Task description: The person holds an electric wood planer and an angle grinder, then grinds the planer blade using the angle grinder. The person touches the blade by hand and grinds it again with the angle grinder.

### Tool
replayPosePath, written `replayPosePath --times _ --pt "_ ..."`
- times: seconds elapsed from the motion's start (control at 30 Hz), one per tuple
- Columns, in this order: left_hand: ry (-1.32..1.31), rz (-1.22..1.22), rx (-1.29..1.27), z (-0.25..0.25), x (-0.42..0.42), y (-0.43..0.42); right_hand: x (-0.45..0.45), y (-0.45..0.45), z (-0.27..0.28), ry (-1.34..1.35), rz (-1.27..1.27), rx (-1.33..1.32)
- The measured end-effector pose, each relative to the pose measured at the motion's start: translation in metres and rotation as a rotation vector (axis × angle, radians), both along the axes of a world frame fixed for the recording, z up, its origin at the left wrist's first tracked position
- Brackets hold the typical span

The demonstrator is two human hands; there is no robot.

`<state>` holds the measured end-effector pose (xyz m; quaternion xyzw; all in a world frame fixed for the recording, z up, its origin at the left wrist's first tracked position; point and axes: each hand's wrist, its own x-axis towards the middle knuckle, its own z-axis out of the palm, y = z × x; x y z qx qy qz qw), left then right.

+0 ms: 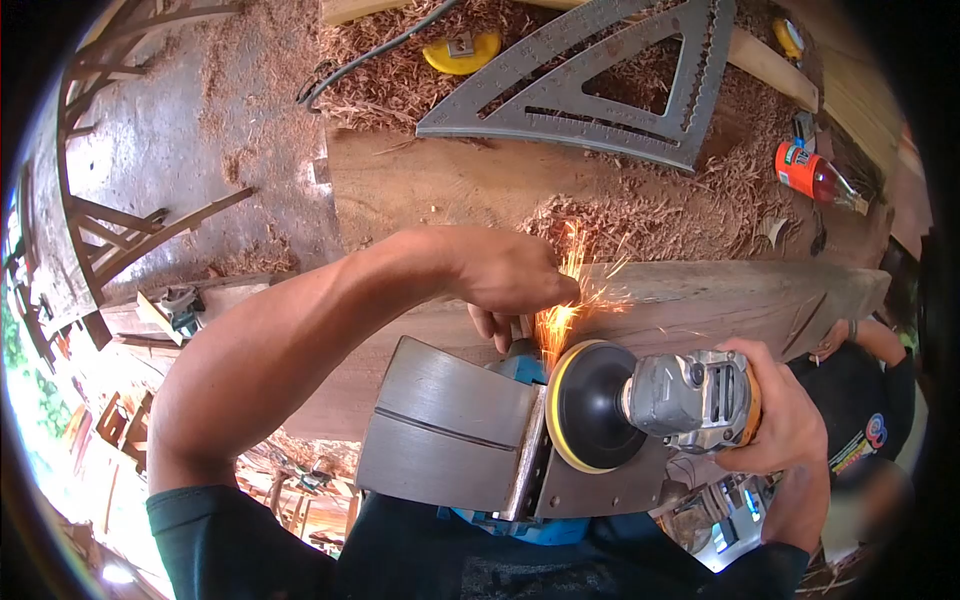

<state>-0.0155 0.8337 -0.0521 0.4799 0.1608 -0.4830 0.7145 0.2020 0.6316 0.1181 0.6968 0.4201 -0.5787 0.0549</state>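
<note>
My right hand is wrapped round the body of an angle grinder. Its black disc with a yellow rim touches the cutter drum area of an upturned electric planer, which has wide metal sole plates and blue housing. Orange sparks spray up from the contact, past my left hand. That hand is bent down at the planer's far side, its fingers curled near the blue housing; what they hold, if anything, is hidden. The planer lies close against my body.
Beyond the planer lies a long wooden board. A metal triangular square, a yellow tape measure, a red-labelled bottle and wood shavings lie farther off. Another person in dark clothing is at the right.
</note>
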Motion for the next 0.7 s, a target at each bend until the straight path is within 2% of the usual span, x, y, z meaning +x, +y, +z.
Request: replayPosePath --times 0.4,0.5,0.7 --pt "0.011 -0.011 0.01 0.0028 0.001 0.0014 0.0021 0.0007 -0.0026 0.02 -0.001 0.022" --pt "0.005 0.002 -0.092 -0.0015 -0.0007 0.0028 0.0016 0.0012 -0.0034 0.03 -0.014 0.028" --pt "-0.005 0.016 -0.031 -0.0009 -0.0014 0.001 0.0025 0.0025 -0.0027 0.031 0.004 0.019"
